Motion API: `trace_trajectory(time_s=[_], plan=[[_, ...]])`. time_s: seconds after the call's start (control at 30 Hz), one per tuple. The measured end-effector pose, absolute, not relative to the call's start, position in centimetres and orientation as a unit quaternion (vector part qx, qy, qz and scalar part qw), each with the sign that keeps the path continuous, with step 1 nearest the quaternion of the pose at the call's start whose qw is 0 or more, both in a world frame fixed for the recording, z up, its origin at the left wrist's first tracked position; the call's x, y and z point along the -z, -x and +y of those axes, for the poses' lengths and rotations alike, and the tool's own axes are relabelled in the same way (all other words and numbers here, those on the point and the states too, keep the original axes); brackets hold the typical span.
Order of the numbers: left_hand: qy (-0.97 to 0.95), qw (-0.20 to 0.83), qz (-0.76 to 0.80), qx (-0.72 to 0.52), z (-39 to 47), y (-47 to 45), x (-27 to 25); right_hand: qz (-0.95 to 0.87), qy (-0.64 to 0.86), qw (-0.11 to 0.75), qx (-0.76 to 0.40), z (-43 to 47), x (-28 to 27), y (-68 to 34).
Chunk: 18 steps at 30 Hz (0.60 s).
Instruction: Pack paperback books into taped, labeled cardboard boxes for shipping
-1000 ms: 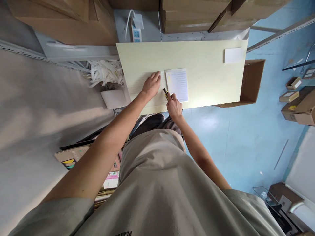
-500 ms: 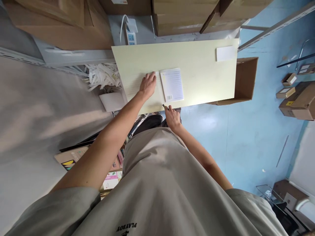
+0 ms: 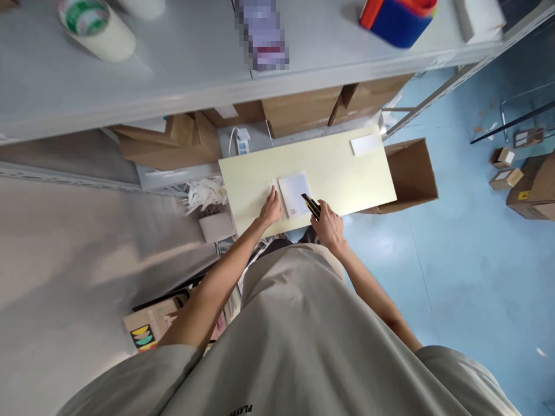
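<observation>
A white booklet with lined text and a small printed block near its lower edge lies on a pale yellow board. Along its left side runs a narrow pale strip. My left hand is turned on its side at this strip, its fingers together at the strip's edge. Whether the strip is lifted, I cannot tell. In my right hand is a black and yellow utility knife, held above the booklet's lower right corner with its tip pointing up and left.
A grey shelf crosses above, bearing tape rolls and a blue and red object. Cardboard boxes stand behind the board. An open carton is at its right; paper scraps lie left. A white card rests on the board.
The right hand has lifted the knife from the board's near edge and moved right. The left hand has turned from flat onto its side. The view has shifted, bringing the upper shelf in.
</observation>
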<state>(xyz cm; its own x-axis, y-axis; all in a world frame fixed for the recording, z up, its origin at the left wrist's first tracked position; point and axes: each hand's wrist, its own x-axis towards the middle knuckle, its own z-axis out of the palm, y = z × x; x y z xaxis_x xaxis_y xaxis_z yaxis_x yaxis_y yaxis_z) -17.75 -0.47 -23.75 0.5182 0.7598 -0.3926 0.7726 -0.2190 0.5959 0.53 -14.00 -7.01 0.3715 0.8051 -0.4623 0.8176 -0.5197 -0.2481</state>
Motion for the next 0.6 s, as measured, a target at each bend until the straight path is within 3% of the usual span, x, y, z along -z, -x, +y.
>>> trace_trajectory(time_s=[0.13,0.33,0.47,0.6], plan=[[-0.82,0.333,0.457,-0.085,1.4,13.3,19.1,0.5,-0.838,-0.099,0.196,-9.8,4.4,-5.7],[-0.862,0.203,0.364,-0.289,8.5,5.4,7.7,0.574,-0.779,-0.251,0.023,2.6,-1.2,-14.7],[-0.855,0.15,0.34,-0.361,12.4,2.1,0.8,0.615,-0.746,-0.255,-0.005,12.3,-4.4,-18.2],[-0.839,0.123,0.358,-0.39,13.6,0.7,-3.0,0.65,-0.735,-0.194,0.006,19.1,-5.0,-19.2]])
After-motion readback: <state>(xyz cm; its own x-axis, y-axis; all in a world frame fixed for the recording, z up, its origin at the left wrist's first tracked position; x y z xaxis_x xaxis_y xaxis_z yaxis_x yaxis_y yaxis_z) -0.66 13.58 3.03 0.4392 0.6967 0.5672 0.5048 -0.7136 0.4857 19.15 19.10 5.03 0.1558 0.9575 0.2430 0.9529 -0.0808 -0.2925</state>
